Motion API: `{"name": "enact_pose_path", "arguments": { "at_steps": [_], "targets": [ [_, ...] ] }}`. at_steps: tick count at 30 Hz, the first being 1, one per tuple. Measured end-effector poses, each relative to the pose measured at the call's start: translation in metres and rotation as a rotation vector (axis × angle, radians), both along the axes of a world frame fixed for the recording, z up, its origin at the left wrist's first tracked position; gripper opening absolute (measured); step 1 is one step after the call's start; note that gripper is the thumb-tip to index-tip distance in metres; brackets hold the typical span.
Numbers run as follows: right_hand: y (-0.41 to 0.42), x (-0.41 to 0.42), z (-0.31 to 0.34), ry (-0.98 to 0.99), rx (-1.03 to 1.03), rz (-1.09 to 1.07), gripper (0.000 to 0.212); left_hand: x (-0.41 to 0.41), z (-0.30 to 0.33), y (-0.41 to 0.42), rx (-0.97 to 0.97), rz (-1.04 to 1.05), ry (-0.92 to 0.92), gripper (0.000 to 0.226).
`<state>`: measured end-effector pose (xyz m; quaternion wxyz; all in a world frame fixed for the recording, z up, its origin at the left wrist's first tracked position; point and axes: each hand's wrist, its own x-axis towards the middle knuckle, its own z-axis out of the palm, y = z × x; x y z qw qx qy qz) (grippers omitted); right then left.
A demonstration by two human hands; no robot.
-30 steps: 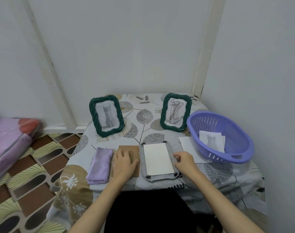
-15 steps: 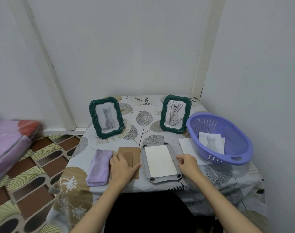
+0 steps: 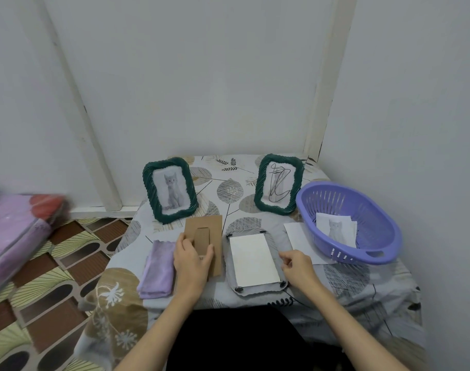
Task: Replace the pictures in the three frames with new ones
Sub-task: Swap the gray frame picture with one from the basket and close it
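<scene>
Backing board (image 3: 205, 236) tilts up in the left hand (image 3: 192, 259), fingers gripping it; right hand (image 3: 298, 266), loosely curled, holds nothing beside the face-down frame (image 3: 254, 263); basket (image 3: 373, 253) sits at the table's right edge.

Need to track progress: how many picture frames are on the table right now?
3. One green frame stands back left with a cat picture, another green frame stands back right with a scribbled picture, and one frame lies face down at the front, back open. None seems hidden.

Leaf-print clothed table (image 3: 362, 285), two upright green frames (image 3: 170, 190) (wicker-look), face-down frame (image 3: 254, 261), lilac cloth (image 3: 159, 269), purple basket (image 3: 347, 223)
</scene>
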<state>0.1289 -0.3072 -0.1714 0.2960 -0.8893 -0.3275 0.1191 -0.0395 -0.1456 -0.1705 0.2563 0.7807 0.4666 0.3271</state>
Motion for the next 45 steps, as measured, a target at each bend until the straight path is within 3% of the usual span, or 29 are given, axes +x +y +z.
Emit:
{"name": "enact_pose_path", "arguments": {
  "at_steps": [3, 5, 6, 8, 11, 14, 18, 24, 40, 45],
  "targets": [
    [0.004, -0.009, -0.002, 0.005, 0.03, 0.035, 0.03, 0.002, 0.011, -0.002, 0.03, -0.023, -0.106, 0.052],
    [0.006, -0.016, 0.003, 0.025, 0.089, 0.025, 0.025, 0.006, 0.017, -0.006, 0.009, -0.05, -0.177, 0.053],
    [0.007, -0.019, 0.007, 0.03, 0.173, 0.012, 0.015, 0.009, 0.019, -0.009, -0.018, -0.059, -0.22, 0.051],
    [0.011, -0.029, 0.023, 0.138, 0.352, 0.013, 0.03, 0.016, 0.023, -0.014, -0.105, -0.077, -0.283, 0.047],
    [0.019, -0.045, 0.048, 0.424, 0.513, 0.093, 0.037, 0.029, 0.029, -0.02, -0.215, -0.117, -0.284, 0.049],
    [0.022, -0.048, 0.06, 0.38, 0.528, 0.082, 0.043, 0.036, 0.033, -0.022, -0.283, -0.191, -0.227, 0.045],
    [0.016, -0.038, 0.063, 0.215, 0.432, 0.008, 0.041, 0.03, 0.029, -0.017, -0.404, -0.311, -0.216, 0.041],
    [0.015, -0.034, 0.045, 0.251, 0.284, -0.009, 0.046, 0.02, 0.016, -0.014, -0.422, -0.383, -0.084, 0.06],
    [0.021, -0.029, 0.028, 0.198, 0.191, 0.008, 0.051, 0.014, 0.006, -0.013, -0.376, -0.43, 0.034, 0.072],
    [0.02, -0.024, 0.03, 0.174, 0.073, 0.149, 0.05, 0.012, 0.005, -0.014, -0.348, -0.444, 0.053, 0.073]
  ]
}}
